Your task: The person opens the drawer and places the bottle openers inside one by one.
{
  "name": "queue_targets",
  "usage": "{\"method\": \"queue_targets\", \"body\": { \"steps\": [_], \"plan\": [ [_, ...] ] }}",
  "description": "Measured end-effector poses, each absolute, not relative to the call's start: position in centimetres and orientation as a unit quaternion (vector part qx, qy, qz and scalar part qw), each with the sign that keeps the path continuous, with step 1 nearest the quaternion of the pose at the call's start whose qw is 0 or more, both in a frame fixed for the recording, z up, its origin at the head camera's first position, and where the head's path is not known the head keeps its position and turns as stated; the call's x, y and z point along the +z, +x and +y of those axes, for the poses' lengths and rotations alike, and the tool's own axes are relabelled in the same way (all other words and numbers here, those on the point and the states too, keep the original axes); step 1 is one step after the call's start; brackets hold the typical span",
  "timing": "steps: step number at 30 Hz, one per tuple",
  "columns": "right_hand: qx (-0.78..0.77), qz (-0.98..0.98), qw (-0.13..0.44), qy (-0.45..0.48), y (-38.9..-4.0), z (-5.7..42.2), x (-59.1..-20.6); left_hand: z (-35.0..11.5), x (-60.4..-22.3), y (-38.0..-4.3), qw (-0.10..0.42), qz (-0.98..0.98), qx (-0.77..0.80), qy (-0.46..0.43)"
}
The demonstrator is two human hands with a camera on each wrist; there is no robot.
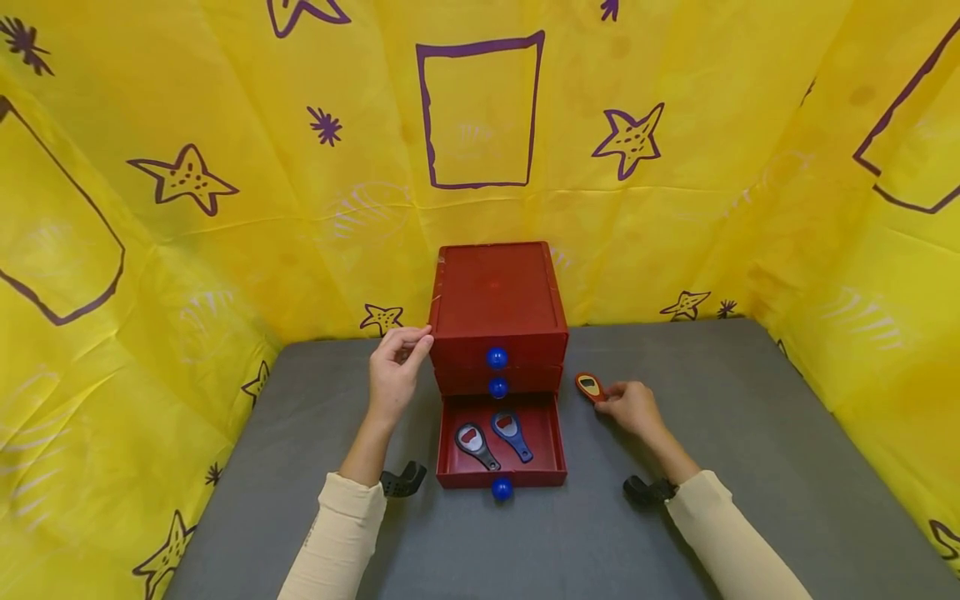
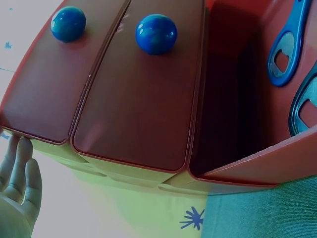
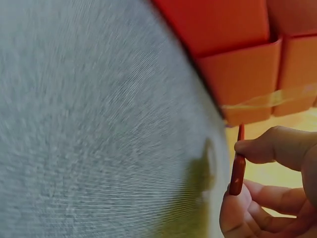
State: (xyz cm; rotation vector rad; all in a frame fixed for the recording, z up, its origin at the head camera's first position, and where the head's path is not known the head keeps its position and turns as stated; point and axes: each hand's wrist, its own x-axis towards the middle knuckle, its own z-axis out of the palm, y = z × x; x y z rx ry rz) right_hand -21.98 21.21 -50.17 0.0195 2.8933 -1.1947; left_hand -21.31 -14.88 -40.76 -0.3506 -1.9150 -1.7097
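Note:
A red drawer cabinet (image 1: 498, 292) stands at the middle of the table with its lowest drawer (image 1: 468, 481) pulled out. Inside that drawer lie a black bottle opener (image 1: 486, 457) and a blue bottle opener (image 1: 519, 446), side by side. My left hand (image 1: 393, 372) touches the cabinet's upper left front corner; the left wrist view shows its fingers (image 2: 22, 158) fairly straight against the edge. To the right of the cabinet, my right hand (image 1: 633, 407) pinches a red bottle opener (image 1: 589, 386) between thumb and fingers. The right wrist view shows this opener (image 3: 237, 173) edge-on, above the table.
Two upper drawers with blue knobs (image 1: 497, 357) are closed. The open drawer's blue knob (image 1: 502, 488) juts toward the front. Grey cloth covers the table (image 1: 600, 533), and a yellow curtain with purple drawings (image 1: 480, 217) encloses its back and sides.

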Motion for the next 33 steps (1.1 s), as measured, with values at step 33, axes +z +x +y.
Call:
{"method": "queue_targets", "body": {
  "steps": [33],
  "plan": [
    [-0.413,0.903,0.024,-0.119,-15.5,16.8,-43.3,-14.9,-40.8,-21.2,0.259,-0.720,-0.635,-0.112]
  ]
}}
